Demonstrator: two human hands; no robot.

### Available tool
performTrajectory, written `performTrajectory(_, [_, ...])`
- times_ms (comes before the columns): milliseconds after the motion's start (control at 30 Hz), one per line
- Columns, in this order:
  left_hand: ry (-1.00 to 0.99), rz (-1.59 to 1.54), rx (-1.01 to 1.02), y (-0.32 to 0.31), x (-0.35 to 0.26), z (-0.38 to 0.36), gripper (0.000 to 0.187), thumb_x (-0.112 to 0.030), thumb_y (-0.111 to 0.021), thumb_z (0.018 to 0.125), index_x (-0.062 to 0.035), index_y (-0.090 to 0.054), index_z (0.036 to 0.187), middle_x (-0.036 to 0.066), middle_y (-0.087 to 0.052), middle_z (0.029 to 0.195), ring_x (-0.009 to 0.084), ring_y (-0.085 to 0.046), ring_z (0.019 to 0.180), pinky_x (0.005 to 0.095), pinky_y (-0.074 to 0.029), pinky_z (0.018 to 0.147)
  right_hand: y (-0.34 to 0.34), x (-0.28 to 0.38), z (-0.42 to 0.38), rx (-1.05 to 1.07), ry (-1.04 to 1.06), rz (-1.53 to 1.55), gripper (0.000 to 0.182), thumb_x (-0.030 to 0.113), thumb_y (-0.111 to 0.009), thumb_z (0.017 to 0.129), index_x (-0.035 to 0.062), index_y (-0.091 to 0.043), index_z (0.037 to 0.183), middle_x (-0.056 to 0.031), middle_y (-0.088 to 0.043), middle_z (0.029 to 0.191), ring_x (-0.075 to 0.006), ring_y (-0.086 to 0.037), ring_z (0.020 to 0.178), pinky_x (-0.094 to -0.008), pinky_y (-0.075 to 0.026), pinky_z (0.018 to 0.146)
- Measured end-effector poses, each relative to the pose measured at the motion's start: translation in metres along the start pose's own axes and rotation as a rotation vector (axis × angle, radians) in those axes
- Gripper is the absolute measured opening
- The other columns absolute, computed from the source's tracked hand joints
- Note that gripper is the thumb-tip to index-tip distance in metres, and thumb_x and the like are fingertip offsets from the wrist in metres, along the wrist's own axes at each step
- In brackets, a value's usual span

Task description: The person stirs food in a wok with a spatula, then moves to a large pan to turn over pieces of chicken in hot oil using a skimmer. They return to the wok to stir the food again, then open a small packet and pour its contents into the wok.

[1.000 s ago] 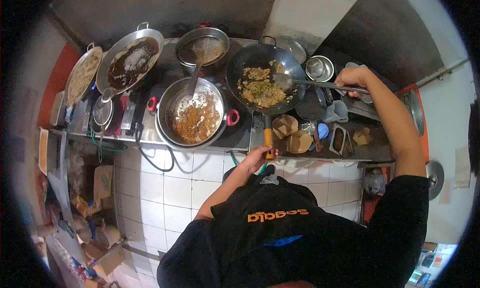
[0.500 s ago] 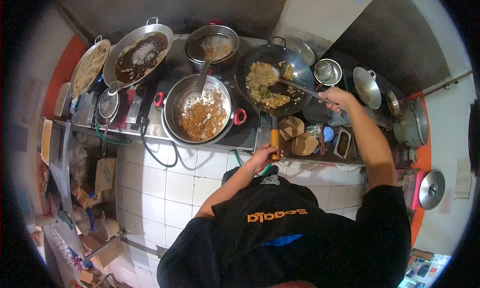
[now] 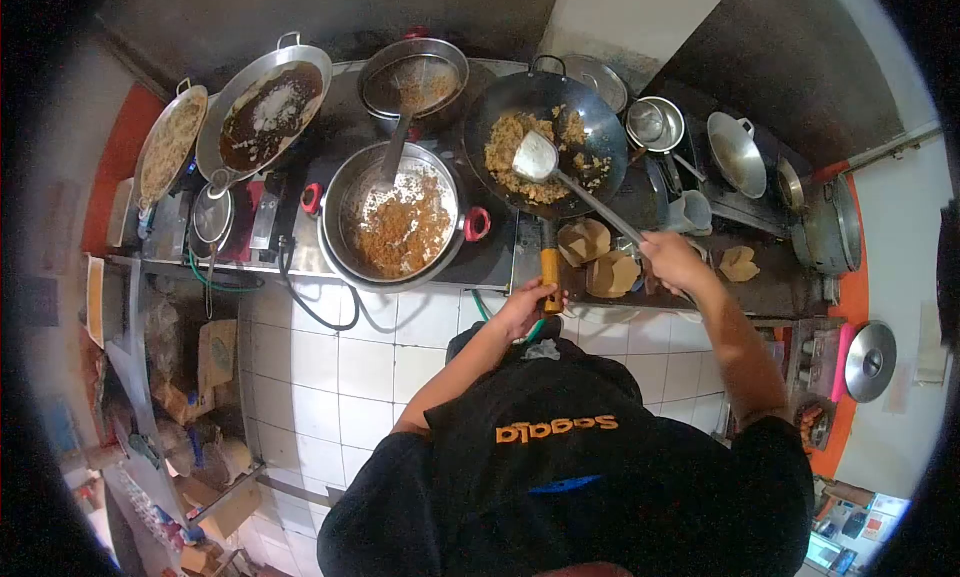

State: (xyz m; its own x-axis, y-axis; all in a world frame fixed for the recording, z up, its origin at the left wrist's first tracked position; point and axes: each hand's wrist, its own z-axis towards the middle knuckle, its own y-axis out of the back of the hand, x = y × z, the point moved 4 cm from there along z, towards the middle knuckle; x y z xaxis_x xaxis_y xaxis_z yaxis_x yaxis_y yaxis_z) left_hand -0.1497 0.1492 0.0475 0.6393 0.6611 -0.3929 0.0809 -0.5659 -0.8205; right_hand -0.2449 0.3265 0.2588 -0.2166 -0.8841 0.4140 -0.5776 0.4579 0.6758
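My left hand [image 3: 523, 311] is closed around the wooden handle [image 3: 551, 275] of a dark wok [image 3: 603, 127] on the stove. Golden-brown crumbly food [image 3: 515, 133] lies in the wok, mostly toward its left and middle, with smaller clumps on the right. My right hand [image 3: 677, 261] grips the long metal handle of a wok spatula [image 3: 600, 207]. Its pale, broad blade rests on the food near the middle of the wok. Part of the food is hidden under the blade.
Left of the wok, a red-handled pot [image 3: 335, 239] holds a perforated strainer with brown crumbs and a ladle [image 3: 397, 149]. Behind it sits another strainer pot [image 3: 375, 78]. Two large pans, one with dark oil [image 3: 207, 127], stand farther left. Brown paper pieces [image 3: 612, 275] lie right of the wok handle.
My right hand has come lower and closer to me with the spatula. The blade, earlier among the food, now shows its face, and the food has shifted. My left hand stays on the handle.
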Motion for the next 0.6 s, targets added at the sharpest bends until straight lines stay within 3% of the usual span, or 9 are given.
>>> performTrajectory(33, [0.003, 0.002, -0.009, 0.001, 0.001, 0.000, 0.033, -0.015, -0.050, 0.088, -0.0034, -0.040, 0.118, 0.011, -0.058, 0.101, 0.0209, -0.057, 0.094, 0.0353, -0.046, 0.087, 0.002, -0.004, 0.000, 0.002, -0.002, 0.002, 0.026, 0.024, -0.043, 0.088, 0.0012, -0.055, 0.096, -0.0144, -0.054, 0.057, -0.0250, -0.056, 0.043, -0.0380, -0.046, 0.040])
performTrajectory(100, [0.009, 0.010, -0.013, 0.001, -0.001, 0.002, 0.033, -0.015, -0.050, 0.089, -0.0034, -0.040, 0.118, 0.011, -0.058, 0.101, 0.0210, -0.057, 0.094, 0.0356, -0.046, 0.087, 0.008, -0.019, 0.001, 0.148, -0.059, 0.064, 0.026, 0.023, -0.040, 0.090, 0.0013, -0.053, 0.092, -0.0083, -0.047, 0.049, -0.0154, -0.044, 0.030, -0.0303, -0.036, 0.027])
performTrajectory(133, [0.020, 0.020, -0.017, 0.001, 0.000, 0.000, 0.032, -0.015, -0.049, 0.089, -0.0033, -0.040, 0.118, 0.011, -0.058, 0.102, 0.0211, -0.057, 0.094, 0.0359, -0.046, 0.088, 0.005, -0.026, 0.010, 0.226, -0.090, 0.044, 0.026, 0.024, -0.039, 0.093, 0.0040, -0.055, 0.099, -0.0042, -0.043, 0.048, -0.0131, -0.043, 0.031, -0.0285, -0.037, 0.028])
performTrajectory(233, [0.035, 0.053, -0.033, -0.001, -0.001, 0.000, 0.031, -0.014, -0.048, 0.089, -0.0024, -0.041, 0.116, 0.012, -0.057, 0.103, 0.0213, -0.057, 0.094, 0.0363, -0.046, 0.087, -0.012, -0.032, 0.048, 0.265, -0.095, -0.028, 0.026, 0.027, -0.040, 0.092, 0.0066, -0.055, 0.100, -0.0056, -0.047, 0.049, -0.0129, -0.044, 0.032, -0.0283, -0.037, 0.028])
performTrajectory(333, [0.017, 0.030, -0.011, 0.005, 0.003, 0.006, 0.030, -0.013, -0.047, 0.089, -0.0015, -0.041, 0.115, 0.013, -0.057, 0.102, 0.0221, -0.058, 0.092, 0.0365, -0.047, 0.085, -0.015, -0.040, 0.095, 0.104, -0.072, -0.042, 0.029, 0.027, -0.042, 0.090, 0.0008, -0.054, 0.088, -0.0139, -0.053, 0.058, -0.0212, -0.046, 0.033, -0.0358, -0.041, 0.033])
performTrajectory(400, [0.013, 0.001, 0.021, 0.005, 0.009, 0.002, 0.030, -0.013, -0.047, 0.089, -0.0014, -0.041, 0.115, 0.014, -0.057, 0.102, 0.0224, -0.058, 0.092, 0.0365, -0.047, 0.085, -0.021, -0.041, 0.136, -0.339, 0.440, -0.396, 0.031, 0.028, -0.045, 0.088, -0.0007, -0.057, 0.085, -0.0195, -0.059, 0.068, -0.0296, -0.055, 0.045, -0.0417, -0.047, 0.048])
performTrajectory(433, [0.015, -0.013, 0.006, 0.002, 0.006, 0.006, 0.030, -0.012, -0.047, 0.089, -0.0012, -0.040, 0.116, 0.014, -0.057, 0.101, 0.0226, -0.058, 0.092, 0.0365, -0.047, 0.085, -0.052, -0.033, 0.158, -0.312, 0.518, -0.423, 0.026, 0.024, -0.045, 0.085, 0.0012, -0.057, 0.084, -0.0201, -0.058, 0.068, -0.0347, -0.058, 0.055, -0.0408, -0.046, 0.044])
performTrajectory(500, [0.017, -0.037, -0.021, 0.002, 0.003, 0.007, 0.031, -0.010, -0.046, 0.088, -0.0008, -0.040, 0.117, 0.014, -0.057, 0.101, 0.0228, -0.058, 0.090, 0.0362, -0.048, 0.085, -0.053, -0.019, 0.113, 0.001, 0.245, -0.193, 0.027, 0.021, -0.040, 0.086, 0.0017, -0.058, 0.086, -0.0222, -0.059, 0.071, -0.0339, -0.060, 0.057, -0.0414, -0.047, 0.045])
performTrajectory(600, [0.001, -0.028, -0.018, -0.002, -0.001, 0.006, 0.031, -0.011, -0.047, 0.088, -0.0014, -0.040, 0.116, 0.014, -0.057, 0.101, 0.0223, -0.059, 0.089, 0.0360, -0.048, 0.085, -0.018, -0.032, 0.098, 0.016, 0.257, -0.312, 0.029, 0.021, -0.040, 0.086, -0.0020, -0.058, 0.086, -0.0235, -0.059, 0.072, -0.0347, -0.060, 0.059, -0.0426, -0.048, 0.052])
